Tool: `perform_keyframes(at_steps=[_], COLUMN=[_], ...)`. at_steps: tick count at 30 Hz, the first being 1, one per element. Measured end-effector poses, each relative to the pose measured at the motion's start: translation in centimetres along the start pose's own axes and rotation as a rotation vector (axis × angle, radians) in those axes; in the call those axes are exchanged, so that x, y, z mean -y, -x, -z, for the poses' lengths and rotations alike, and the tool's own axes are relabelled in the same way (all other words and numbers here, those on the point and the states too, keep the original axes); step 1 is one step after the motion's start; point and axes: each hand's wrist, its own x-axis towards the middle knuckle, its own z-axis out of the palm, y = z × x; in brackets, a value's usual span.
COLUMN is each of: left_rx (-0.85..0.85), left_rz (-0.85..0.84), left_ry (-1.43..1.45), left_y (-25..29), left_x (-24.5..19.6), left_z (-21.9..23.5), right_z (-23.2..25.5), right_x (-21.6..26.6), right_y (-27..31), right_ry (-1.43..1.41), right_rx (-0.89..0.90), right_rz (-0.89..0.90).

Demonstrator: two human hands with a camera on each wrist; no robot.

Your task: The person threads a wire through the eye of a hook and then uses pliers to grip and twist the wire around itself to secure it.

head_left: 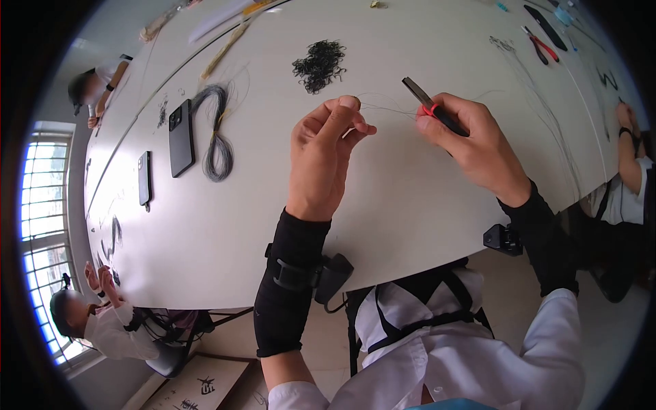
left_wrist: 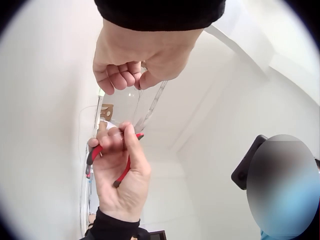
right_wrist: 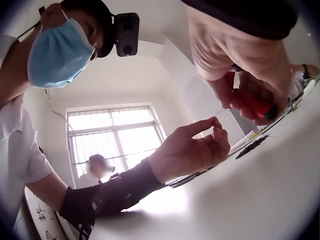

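Observation:
Thumb and forefinger of my left hand (head_left: 318, 160) pinch a thin wire (head_left: 386, 108) above the white table. The wire runs across the gap to the fingertips of my right hand (head_left: 471, 140). That hand grips a pair of pliers (head_left: 429, 108) with red and black handles, their metal nose pointing up and away from me. In the left wrist view, the two pliers handles (left_wrist: 95, 154) stand spread apart in the right palm. The right wrist view shows a red handle (right_wrist: 254, 104) under the curled fingers. Beyond my left hand lies a pile of small bent dark wire pieces (head_left: 319, 66).
A looped bundle of grey wire (head_left: 217, 137) lies to the left, beside a black phone (head_left: 181, 140) and a smaller phone (head_left: 144, 178). Loose long wires (head_left: 547, 116) and another pair of red-handled pliers (head_left: 543, 49) lie at the right. Other people sit around the table.

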Motion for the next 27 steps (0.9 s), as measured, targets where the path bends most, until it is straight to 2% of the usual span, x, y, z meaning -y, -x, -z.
perform_keyframes(at_steps=[2, 5, 8, 9, 12, 13, 14, 16, 19, 23, 27], left_rx=[0.023, 0.05, 0.047, 0.047, 0.06, 0.067, 0.072, 0.075, 0.068, 0.08, 0.073], left_rz=[0.023, 0.042, 0.015, 0.008, 0.012, 0.015, 0.014, 0.009, 0.021, 0.033, 0.024], left_ry=[0.036, 0.039, -0.022, -0.04, -0.093, -0.11, -0.122, -0.145, -0.167, -0.161, -0.139], left_y=[0.0, 0.1, 0.2, 0.2, 0.3, 0.3, 0.3, 0.4, 0.5, 0.3, 0.3], left_x=[0.1, 0.1, -0.1, -0.2, 0.0, 0.1, 0.1, 0.1, 0.1, 0.4, 0.5], left_z=[0.2, 0.2, -0.1, -0.3, -0.4, -0.6, -0.7, -0.8, -0.8, -0.6, -0.4], right_z=[0.1, -0.2, 1.2, 1.7, 1.5, 1.1, -0.1, -0.2, -0.2, 0.6, 3.0], right_x=[-0.7, -3.0, -1.4, -0.6, 1.1, 2.1, 0.4, 1.8, 0.9, -0.5, -1.5], right_y=[-0.2, -0.5, -0.7, -0.7, -0.8, -0.7, -1.4, -1.5, -2.0, -2.6, -3.1], right_ry=[0.039, 0.159, 0.136, 0.065, 0.001, -0.072, -0.153, -0.068, -0.318, -0.501, -0.603], right_rx=[-0.011, -0.036, -0.25, -0.258, -0.092, 0.019, 0.048, 0.115, 0.132, -0.014, -0.142], right_rz=[0.005, 0.134, 0.142, 0.178, 0.153, 0.095, 0.154, 0.046, -0.003, -0.019, 0.061])
